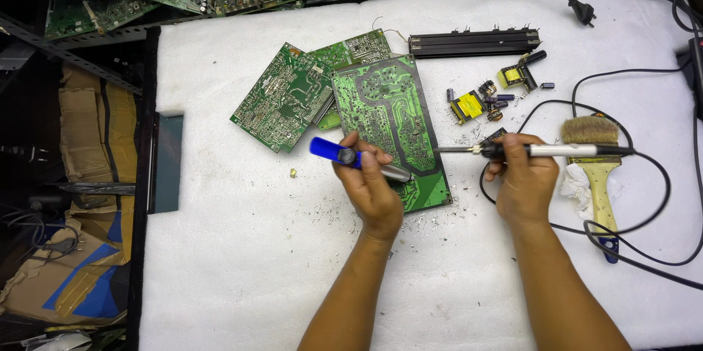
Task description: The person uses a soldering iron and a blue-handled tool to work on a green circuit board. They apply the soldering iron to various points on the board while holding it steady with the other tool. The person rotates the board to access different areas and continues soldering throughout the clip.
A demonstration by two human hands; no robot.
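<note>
- White padded tabletop (242, 278), speckled with solder crumbs.
- Green circuit boards (282, 98) overlapping at centre.
- Black heat sink bar (474, 42) up top.
- Yellow transformers (467, 106), small capacitors (504, 99) just beside.
- Paintbrush (599, 168), black cables (659, 197) at right.

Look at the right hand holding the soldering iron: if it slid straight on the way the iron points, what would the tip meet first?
The right hand aims the soldering iron leftward. Its tip already sits at the edge of the large green circuit board, so probably that first, then the blue-and-silver pump. Height is unclear.

green circuit board (388, 113) | blue desoldering pump (333, 152) | white table cover (242, 248) | yellow transformers (469, 106)
</note>
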